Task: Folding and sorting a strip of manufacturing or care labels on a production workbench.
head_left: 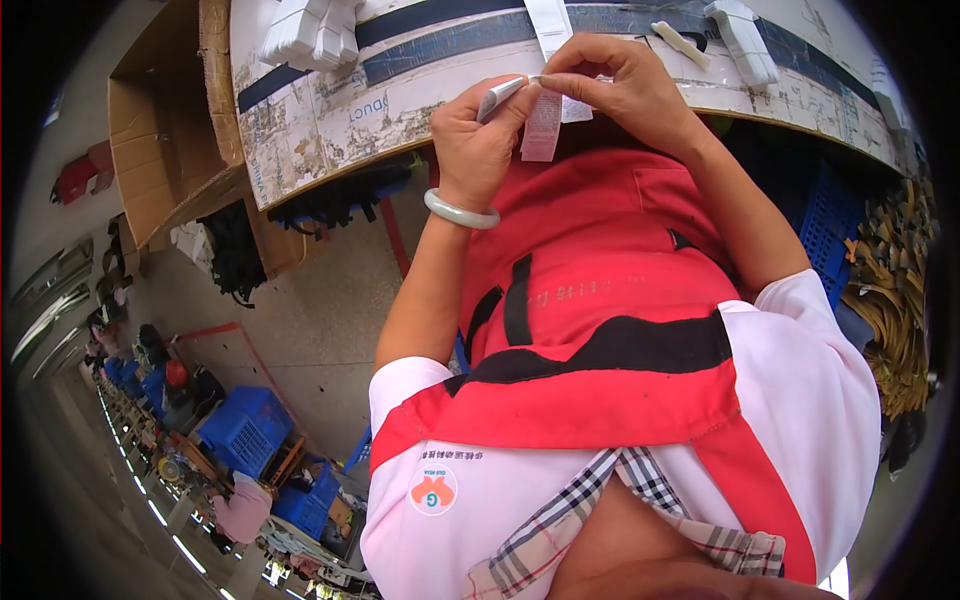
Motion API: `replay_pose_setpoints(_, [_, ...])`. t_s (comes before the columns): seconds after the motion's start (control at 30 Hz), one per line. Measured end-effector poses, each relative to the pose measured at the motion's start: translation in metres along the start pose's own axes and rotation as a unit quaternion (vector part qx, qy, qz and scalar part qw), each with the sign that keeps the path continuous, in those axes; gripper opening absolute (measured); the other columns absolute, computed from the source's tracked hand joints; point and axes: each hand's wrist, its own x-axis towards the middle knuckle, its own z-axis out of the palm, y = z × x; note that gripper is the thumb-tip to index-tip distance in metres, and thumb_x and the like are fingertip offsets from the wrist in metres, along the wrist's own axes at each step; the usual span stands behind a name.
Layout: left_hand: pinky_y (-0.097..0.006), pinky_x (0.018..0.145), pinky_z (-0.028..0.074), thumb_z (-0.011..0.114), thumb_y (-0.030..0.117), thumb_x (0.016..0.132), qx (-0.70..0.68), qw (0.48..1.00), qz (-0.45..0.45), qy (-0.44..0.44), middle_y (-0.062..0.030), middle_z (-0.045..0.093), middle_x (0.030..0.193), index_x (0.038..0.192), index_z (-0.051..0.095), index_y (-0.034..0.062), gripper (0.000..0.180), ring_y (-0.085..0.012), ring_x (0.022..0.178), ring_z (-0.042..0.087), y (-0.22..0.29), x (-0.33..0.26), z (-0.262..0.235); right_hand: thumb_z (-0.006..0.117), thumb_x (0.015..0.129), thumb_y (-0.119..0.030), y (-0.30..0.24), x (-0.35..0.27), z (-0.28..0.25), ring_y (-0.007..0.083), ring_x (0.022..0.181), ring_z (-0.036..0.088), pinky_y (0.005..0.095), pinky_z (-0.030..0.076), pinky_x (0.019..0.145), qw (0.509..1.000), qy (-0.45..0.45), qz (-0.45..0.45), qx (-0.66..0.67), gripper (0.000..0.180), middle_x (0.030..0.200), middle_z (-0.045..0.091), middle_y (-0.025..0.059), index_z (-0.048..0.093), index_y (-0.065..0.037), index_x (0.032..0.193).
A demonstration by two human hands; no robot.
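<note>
Fingertips of the left grip (475, 135) are closed narrow on a folded white label (503, 96), and the right grip (640, 95) meets them with thumb and forefinger pinched together at the label's tip; both sit at the near edge of the surface (300, 145), about midway along it. From just under the meeting fingertips a printed white tag (542, 128) hangs down past that same edge, while a long white strip (549, 25) runs away from the fingers toward the far side of the surface. Whether strip and tag are one piece cannot be told, since the fingers cover the join. Toward the left end of the surface lie bundled white labels (312, 35); toward its right end stands or lies another white bundle (742, 42), with a small off-white piece (682, 45) just beside it. A pale bangle (461, 210) circles the left wrist, and a red apron (600, 250) faces the near edge of the surface. Off its left end is an open cardboard box (165, 130); black straps (345, 205) hang below the near edge there. Below its right part sit a blue crate (828, 225) and, farther right, a heap of brownish strips (890, 300).
</note>
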Motion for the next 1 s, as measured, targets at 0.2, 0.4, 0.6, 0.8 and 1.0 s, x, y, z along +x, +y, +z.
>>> replay_pose_setpoints(0.2, [-0.019,0.053,0.042,0.066,0.031,0.093,-0.113,0.982,-0.133,-0.079,-0.0054,0.068,0.081,0.098,0.070,-0.0005,0.032,-0.0054,0.061,0.054,0.002,0.001,-0.017,0.069,0.089,-0.015,-0.033,-0.004,-0.001,0.0088,0.072,0.058,0.0229,0.049,0.068,0.948,-0.145,0.178,0.222,0.016,0.078,0.064,0.0006,0.070,0.001,0.090])
replay_pose_setpoints(0.4, [-0.024,0.065,0.054,0.054,0.032,0.100,-0.217,0.925,-0.215,-0.225,-0.0056,0.065,0.081,0.108,0.062,-0.0025,0.036,-0.0142,0.074,0.067,-0.010,0.000,-0.015,0.066,0.093,-0.020,-0.006,0.001,0.006,0.0096,0.083,0.060,0.0217,0.047,0.076,0.992,-0.023,0.097,0.072,0.018,0.093,0.064,0.0021,0.071,-0.005,0.103])
replay_pose_setpoints(0.6, [-0.030,0.074,0.054,0.049,0.023,0.102,-0.224,0.946,-0.198,-0.128,-0.0045,0.061,0.085,0.108,0.061,-0.0020,0.028,-0.0195,0.081,0.066,-0.013,0.002,-0.004,0.070,0.084,-0.012,0.034,0.031,-0.009,0.0260,0.077,0.062,0.0345,0.050,0.067,0.966,0.134,-0.013,-0.220,0.011,0.088,0.059,0.0111,0.069,-0.004,0.090])
replay_pose_setpoints(0.8, [-0.021,0.057,0.042,0.065,0.018,0.094,-0.129,0.976,-0.160,-0.064,-0.0014,0.059,0.090,0.104,0.065,-0.0021,0.022,-0.0072,0.068,0.053,-0.009,0.013,-0.005,0.068,0.084,-0.006,0.041,0.030,-0.012,0.0227,0.076,0.061,0.0319,0.049,0.067,0.979,0.125,-0.008,-0.160,0.006,0.084,0.058,0.0094,0.066,-0.002,0.086])
replay_pose_setpoints(1.0, [-0.017,0.054,0.039,0.077,0.009,0.084,0.171,0.966,0.190,0.032,0.0036,0.059,0.075,0.103,0.072,0.0055,0.020,-0.0025,0.059,0.047,-0.015,0.033,-0.002,0.068,0.085,-0.003,0.004,0.023,-0.007,0.0173,0.074,0.057,0.0282,0.046,0.065,0.988,0.089,-0.033,-0.118,0.003,0.083,0.057,0.0069,0.066,-0.001,0.086])
